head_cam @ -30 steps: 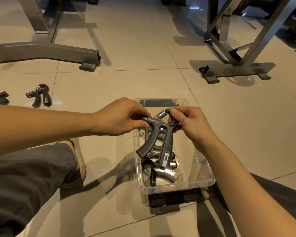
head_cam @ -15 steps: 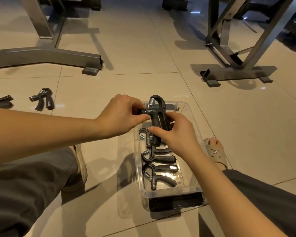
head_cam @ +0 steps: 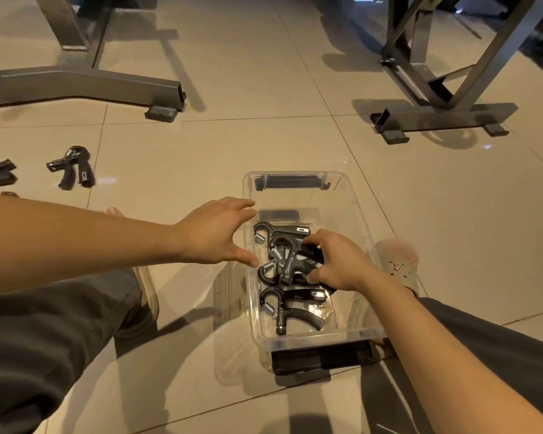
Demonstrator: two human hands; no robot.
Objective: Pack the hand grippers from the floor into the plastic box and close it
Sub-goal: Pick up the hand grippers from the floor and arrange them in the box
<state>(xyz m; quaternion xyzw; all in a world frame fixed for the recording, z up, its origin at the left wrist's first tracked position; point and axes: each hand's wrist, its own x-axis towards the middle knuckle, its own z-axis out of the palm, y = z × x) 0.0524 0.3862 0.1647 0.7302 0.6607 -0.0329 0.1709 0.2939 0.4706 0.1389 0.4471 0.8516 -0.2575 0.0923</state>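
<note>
Hand grippers, black plastic with coiled steel springs (head_cam: 292, 308), lie piled in the clear rectangular plastic box (head_cam: 356, 335), from its middle to its near end. The right hand (head_cam: 339, 264) curls its fingers round the handles of the topmost gripper (head_cam: 287, 264) at the box's middle, which lies on the others. The left hand (head_cam: 213, 234) is spread, fingers straight, holding nothing, at the box's left rim. The box stands lidless on the beige tiled floor (head_cam: 232, 145) between the person's legs. One more black gripper (head_cam: 72, 167) lies on the floor well apart, beyond the box's far left corner, near a grey steel frame foot (head_cam: 85, 86)
</note>
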